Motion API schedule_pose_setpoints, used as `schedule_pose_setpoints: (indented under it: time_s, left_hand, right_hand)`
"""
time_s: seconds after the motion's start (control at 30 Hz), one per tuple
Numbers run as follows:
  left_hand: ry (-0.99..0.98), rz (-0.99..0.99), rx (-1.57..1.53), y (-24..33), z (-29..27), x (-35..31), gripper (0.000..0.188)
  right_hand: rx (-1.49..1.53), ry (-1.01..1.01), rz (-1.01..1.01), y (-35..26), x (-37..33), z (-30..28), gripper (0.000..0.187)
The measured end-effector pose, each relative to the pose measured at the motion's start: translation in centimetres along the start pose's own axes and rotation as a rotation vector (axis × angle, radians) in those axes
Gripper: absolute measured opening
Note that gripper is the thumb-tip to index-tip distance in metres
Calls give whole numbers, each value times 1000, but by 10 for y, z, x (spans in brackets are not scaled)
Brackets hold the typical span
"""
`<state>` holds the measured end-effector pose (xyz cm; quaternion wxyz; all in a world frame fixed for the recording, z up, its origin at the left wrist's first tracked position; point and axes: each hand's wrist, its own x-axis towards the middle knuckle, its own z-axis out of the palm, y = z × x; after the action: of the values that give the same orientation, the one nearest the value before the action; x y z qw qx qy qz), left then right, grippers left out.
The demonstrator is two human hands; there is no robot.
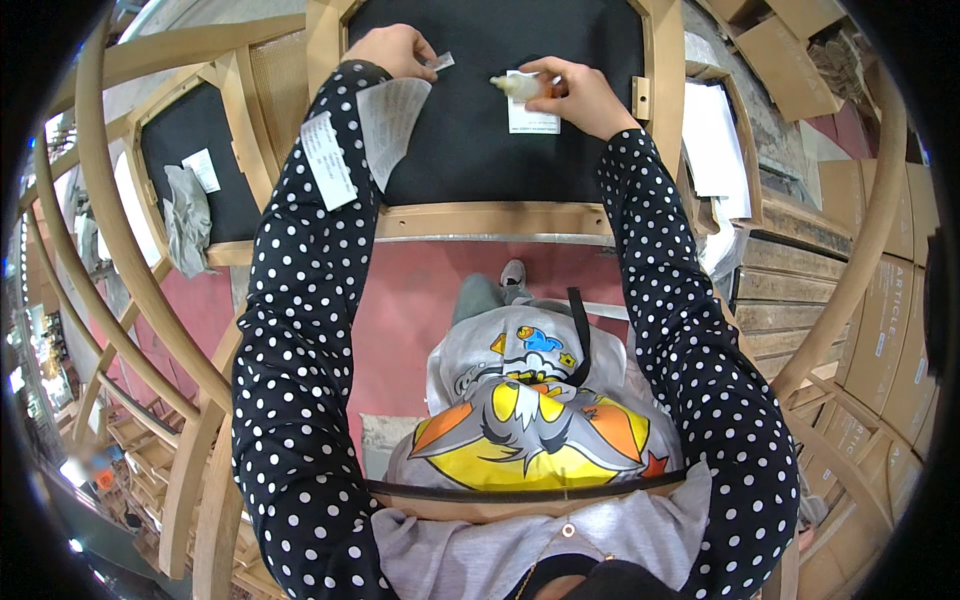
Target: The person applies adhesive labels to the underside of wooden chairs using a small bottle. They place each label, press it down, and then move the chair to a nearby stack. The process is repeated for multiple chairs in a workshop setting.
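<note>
Head view: right hand (585, 95) is closed around a small glue bottle (520, 86), nozzle aimed to the person's left, long axis roughly level across the black seat pad (470, 150). Bottle tip sits over the upper edge of a white label (532, 115) lying flat on the pad, directly beneath that hand. Left hand (395, 50) is closed, pinching a small white paper scrap (440, 62), just beside the bottle tip but apart from it. More paper slips (392, 115) rest on the left sleeve. Right hand is nearer the label. Wooden chair frame (490, 218) borders the pad.
</note>
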<state>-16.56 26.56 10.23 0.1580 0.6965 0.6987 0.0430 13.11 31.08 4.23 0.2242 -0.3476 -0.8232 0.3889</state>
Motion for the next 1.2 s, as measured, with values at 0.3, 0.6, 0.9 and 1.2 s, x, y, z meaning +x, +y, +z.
schedule_pose_setpoints:
  time_s: [0.3,0.6,0.9,1.2]
  left_hand:
    - [-76,-50,-150,-19,-3,6,33]
    - [-112,-56,-197,-32,13,19,36]
    - [-126,-48,-188,-17,8,10,40]
    - [-201,-33,-159,-12,3,5,36]
  right_hand:
    - [-84,-370,142,-15,-12,0,40]
    - [-118,-265,106,-14,-13,5,39]
    - [-58,-246,58,-4,-8,10,40]
    - [48,-251,19,20,-1,16,39]
